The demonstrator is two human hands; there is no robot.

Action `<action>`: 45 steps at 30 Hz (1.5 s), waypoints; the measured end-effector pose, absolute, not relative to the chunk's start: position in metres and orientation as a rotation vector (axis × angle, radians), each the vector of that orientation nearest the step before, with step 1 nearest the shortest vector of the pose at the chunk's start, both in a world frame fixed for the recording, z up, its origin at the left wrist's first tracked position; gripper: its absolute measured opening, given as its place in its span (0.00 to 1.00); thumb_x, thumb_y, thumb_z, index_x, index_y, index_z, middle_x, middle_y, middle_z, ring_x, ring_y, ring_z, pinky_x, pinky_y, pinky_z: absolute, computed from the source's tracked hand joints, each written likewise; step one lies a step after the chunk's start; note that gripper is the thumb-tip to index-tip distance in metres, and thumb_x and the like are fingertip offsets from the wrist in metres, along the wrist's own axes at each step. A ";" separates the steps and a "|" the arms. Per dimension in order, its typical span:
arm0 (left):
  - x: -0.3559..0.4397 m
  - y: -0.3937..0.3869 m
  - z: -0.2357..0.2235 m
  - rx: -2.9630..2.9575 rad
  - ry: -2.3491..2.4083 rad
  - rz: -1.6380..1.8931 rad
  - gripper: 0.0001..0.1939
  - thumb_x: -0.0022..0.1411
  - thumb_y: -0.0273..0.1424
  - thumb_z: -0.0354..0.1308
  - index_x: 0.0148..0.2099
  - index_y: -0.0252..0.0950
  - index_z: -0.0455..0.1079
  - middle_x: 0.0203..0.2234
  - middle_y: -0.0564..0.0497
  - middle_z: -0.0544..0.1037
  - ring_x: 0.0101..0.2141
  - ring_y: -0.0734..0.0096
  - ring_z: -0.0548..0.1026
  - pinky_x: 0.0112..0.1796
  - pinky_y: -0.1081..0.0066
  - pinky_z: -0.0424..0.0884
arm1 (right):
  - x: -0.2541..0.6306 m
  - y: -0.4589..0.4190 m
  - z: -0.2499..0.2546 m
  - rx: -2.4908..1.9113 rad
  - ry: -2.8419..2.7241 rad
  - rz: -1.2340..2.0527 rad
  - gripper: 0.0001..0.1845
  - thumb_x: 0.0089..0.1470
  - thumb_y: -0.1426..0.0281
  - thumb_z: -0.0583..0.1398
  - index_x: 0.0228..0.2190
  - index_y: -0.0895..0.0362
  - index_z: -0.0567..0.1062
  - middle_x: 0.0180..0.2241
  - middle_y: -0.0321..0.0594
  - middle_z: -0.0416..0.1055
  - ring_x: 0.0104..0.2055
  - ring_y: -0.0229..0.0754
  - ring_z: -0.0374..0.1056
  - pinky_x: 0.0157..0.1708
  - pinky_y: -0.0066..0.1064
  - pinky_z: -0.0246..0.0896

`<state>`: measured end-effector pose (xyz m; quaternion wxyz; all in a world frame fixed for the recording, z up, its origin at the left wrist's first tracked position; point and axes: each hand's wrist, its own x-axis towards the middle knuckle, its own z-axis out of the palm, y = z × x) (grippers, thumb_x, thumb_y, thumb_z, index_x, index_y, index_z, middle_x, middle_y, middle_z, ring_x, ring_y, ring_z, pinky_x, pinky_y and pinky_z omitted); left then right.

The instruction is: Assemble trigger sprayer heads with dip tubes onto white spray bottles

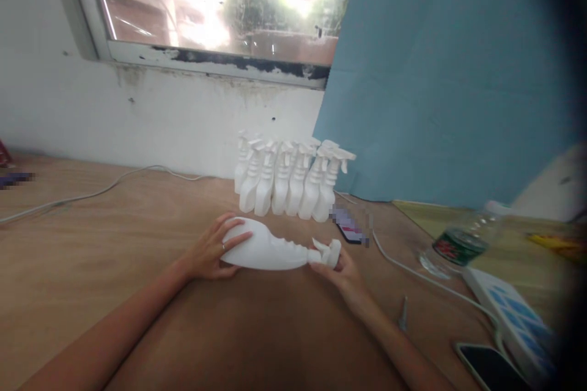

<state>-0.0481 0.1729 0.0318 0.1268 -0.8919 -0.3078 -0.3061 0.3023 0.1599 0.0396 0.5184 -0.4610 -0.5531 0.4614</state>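
A white spray bottle (275,249) lies on its side between my two hands, its base toward the left and its trigger head (329,253) toward the right. My left hand (217,250) is wrapped around the base end, with a ring on one finger. At the other end, my right hand (342,272) grips the trigger head near the neck; some of its fingers are hidden behind the head. Behind them, several similar white spray bottles (279,186) stand upright in a tight group near the wall.
A phone (349,226) lies right of the standing bottles. Farther right are a clear drink bottle (468,241), a white power strip (509,317), a cable (413,272), a small metal tool (403,314) and another phone (490,366). A blue sheet (440,85) covers the back right.
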 end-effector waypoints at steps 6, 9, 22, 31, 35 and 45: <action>-0.045 0.168 0.036 -2.615 -1.073 -0.760 0.47 0.49 0.40 0.64 0.68 0.43 0.49 0.67 0.42 0.42 0.62 0.40 0.49 0.58 0.46 0.54 | 0.300 0.162 0.035 -1.093 -1.387 1.062 0.35 0.35 0.60 0.73 0.44 0.54 0.68 0.43 0.48 0.78 0.44 0.55 0.74 0.46 0.45 0.69; -0.044 0.167 0.035 -2.640 -1.083 -0.705 0.49 0.48 0.44 0.65 0.69 0.44 0.48 0.65 0.43 0.48 0.61 0.40 0.50 0.59 0.46 0.53 | 0.303 0.164 0.031 -1.086 -1.407 1.038 0.35 0.35 0.59 0.73 0.44 0.54 0.68 0.43 0.49 0.78 0.44 0.56 0.74 0.45 0.46 0.70; -0.044 0.166 0.032 -2.605 -1.039 -0.725 0.51 0.46 0.46 0.65 0.69 0.46 0.48 0.63 0.43 0.51 0.59 0.40 0.51 0.58 0.46 0.54 | 0.298 0.159 0.032 -1.140 -1.526 1.002 0.29 0.49 0.52 0.64 0.45 0.57 0.65 0.20 0.35 0.73 0.19 0.41 0.67 0.20 0.30 0.62; -0.043 0.166 0.032 -2.605 -1.055 -0.704 0.50 0.46 0.45 0.65 0.69 0.46 0.49 0.64 0.43 0.51 0.58 0.40 0.52 0.57 0.46 0.55 | 0.298 0.161 0.034 -1.230 -1.492 0.938 0.31 0.46 0.51 0.66 0.44 0.57 0.67 0.20 0.34 0.73 0.23 0.44 0.70 0.27 0.34 0.66; -0.044 0.167 0.031 -2.606 -1.054 -0.709 0.51 0.45 0.46 0.66 0.69 0.46 0.49 0.64 0.43 0.51 0.58 0.39 0.52 0.57 0.46 0.55 | 0.297 0.159 0.037 -1.141 -1.472 0.994 0.35 0.40 0.56 0.71 0.46 0.56 0.66 0.34 0.42 0.78 0.31 0.46 0.73 0.31 0.34 0.68; -0.043 0.169 0.028 -2.624 -1.061 -0.701 0.51 0.45 0.47 0.66 0.68 0.47 0.49 0.64 0.43 0.52 0.59 0.40 0.53 0.57 0.46 0.55 | 0.296 0.161 0.032 -1.100 -1.460 1.081 0.31 0.44 0.55 0.69 0.45 0.55 0.64 0.28 0.39 0.77 0.24 0.44 0.71 0.24 0.33 0.65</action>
